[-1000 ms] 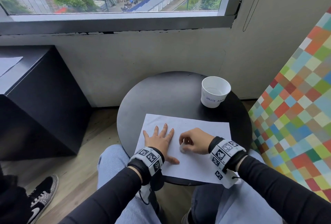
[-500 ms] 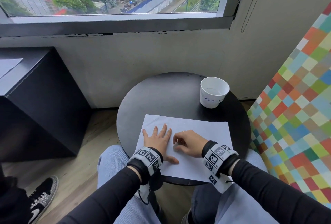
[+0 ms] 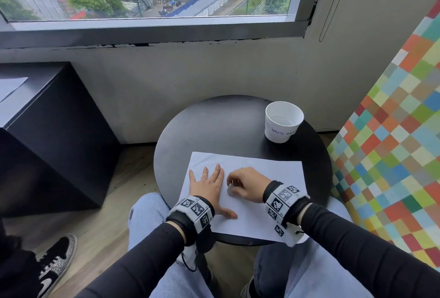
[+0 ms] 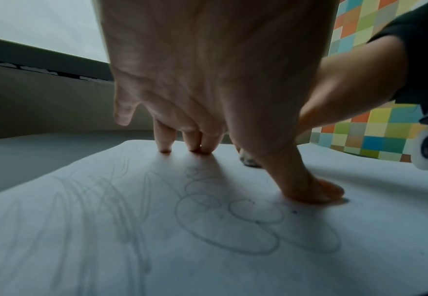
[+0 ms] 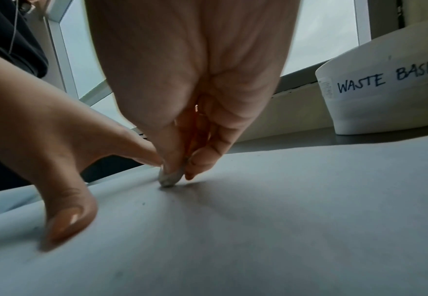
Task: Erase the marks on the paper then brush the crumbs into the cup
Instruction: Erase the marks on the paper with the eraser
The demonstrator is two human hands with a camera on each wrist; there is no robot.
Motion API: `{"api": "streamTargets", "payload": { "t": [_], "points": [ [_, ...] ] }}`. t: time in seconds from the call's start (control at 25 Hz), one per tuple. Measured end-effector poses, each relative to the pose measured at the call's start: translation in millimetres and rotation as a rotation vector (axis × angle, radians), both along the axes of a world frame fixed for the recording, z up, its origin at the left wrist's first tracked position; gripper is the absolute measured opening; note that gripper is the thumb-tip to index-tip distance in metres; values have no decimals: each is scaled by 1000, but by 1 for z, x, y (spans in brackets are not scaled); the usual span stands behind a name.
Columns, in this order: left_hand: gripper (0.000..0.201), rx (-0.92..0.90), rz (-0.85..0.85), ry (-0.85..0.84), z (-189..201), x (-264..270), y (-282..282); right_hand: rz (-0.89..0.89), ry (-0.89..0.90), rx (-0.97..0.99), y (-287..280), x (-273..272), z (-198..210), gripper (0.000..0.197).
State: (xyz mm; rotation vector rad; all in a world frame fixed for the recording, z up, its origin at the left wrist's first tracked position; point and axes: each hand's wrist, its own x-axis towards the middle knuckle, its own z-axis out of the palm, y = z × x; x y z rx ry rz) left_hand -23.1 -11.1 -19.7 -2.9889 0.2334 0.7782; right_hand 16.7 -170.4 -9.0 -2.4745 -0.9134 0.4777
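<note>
A white sheet of paper [image 3: 266,193] lies on the near half of the round black table [image 3: 214,126]. Faint pencil scribbles and loops [image 4: 223,220] cover it under my left hand. My left hand [image 3: 209,187] lies flat with fingers spread and presses the sheet down. My right hand [image 3: 242,184] pinches a small grey-smudged eraser [image 5: 168,178] with its tip on the paper, right beside the left index finger. A few dark crumbs [image 4: 294,211] lie near my left thumb. The white paper cup [image 3: 283,121] marked "WASTE BASKET" stands at the table's far right.
A black cabinet [image 3: 47,135] with a sheet on top stands to the left. A colourful checkered panel [image 3: 392,143] rises close on the right. The wall and window sill are behind the table. Another person's shoe [image 3: 57,264] rests on the floor at lower left.
My right hand with the eraser has slid left and slightly forward across the paper, closer to the left hand. The left hand has stayed pressed on the sheet.
</note>
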Motion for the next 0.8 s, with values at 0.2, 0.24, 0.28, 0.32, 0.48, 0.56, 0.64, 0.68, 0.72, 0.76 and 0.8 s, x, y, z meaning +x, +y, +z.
{"api": "streamTargets", "payload": {
  "t": [0.2, 0.24, 0.28, 0.32, 0.48, 0.56, 0.64, 0.68, 0.72, 0.76, 0.8],
  "points": [
    [137, 22, -6, 2, 1, -1, 0, 30, 27, -3, 2, -1, 0, 14],
    [137, 29, -11, 3, 1, 0, -1, -1, 3, 16, 2, -1, -1, 14],
    [139, 35, -14, 8, 2, 0, -2, -11, -10, 36, 2, -2, -2, 14],
    [140, 40, -19, 15, 4, 0, -2, 11, 0, 42, 3, -4, -3, 13],
    [146, 57, -39, 35, 7, 0, -1, 65, 26, -10, -2, -3, 2, 14],
    [147, 61, -36, 32, 7, 0, -1, 28, -5, 14, -6, -3, 2, 15],
    [148, 61, -34, 34, 7, -1, -1, 82, 38, -7, -6, -8, 1, 15],
    [148, 63, -36, 36, 8, -1, -1, 104, 59, -23, -7, -10, 0, 16],
    [148, 65, -37, 37, 8, -1, -1, 93, 57, -26, -9, -9, 0, 16],
    [148, 63, -35, 37, 8, -1, -2, 56, 34, -11, -11, -7, 0, 16],
    [148, 61, -32, 37, 8, -1, -2, 22, 7, 9, -13, -6, 0, 15]
  ]
}}
